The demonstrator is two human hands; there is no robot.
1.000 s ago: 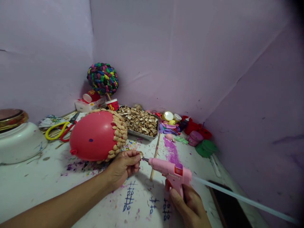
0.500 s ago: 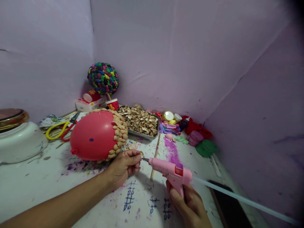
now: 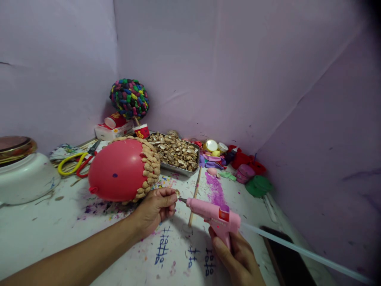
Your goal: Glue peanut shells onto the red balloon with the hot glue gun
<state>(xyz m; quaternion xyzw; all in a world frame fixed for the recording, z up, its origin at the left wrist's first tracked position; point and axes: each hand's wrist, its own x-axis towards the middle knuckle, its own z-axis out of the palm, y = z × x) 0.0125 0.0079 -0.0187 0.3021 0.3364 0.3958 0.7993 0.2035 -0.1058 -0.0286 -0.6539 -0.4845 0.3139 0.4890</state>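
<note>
The person's left hand [image 3: 156,208] pinches a small shell piece [image 3: 177,193] between thumb and fingertips, above the counter [image 3: 44,230] and right of the balloon [image 3: 119,171]; the right hand [image 3: 238,254] is wrapped around the handle of a pink glue gun [image 3: 214,212], its metal nozzle [image 3: 183,200] pointing left at the shell. Whether nozzle and shell touch is too fine to tell. Done well, this likely calls for gripping the shell by its outer edge, keeping the fingertips back from a nozzle that may be hot, and squeezing gently for a small, even bead. From left to right, a rounded, glossy white pot sits beside scissors [image 3: 85,155] with yellow and red handles. Next lies the balloon, smooth, red and egg-shaped, its knot at the left and its right end capped with overlapping tan shells [image 3: 151,163], ridged and bumpy. Behind it is a knobbly ball [image 3: 130,99] of many colours. A metal tray [image 3: 186,172] holds a heap of dry, curved, brown shells. A thin wooden stick [image 3: 195,194] lies on the paint-flecked counter, and a long, translucent glue stick [image 3: 303,250] trails from the gun's back.
</note>
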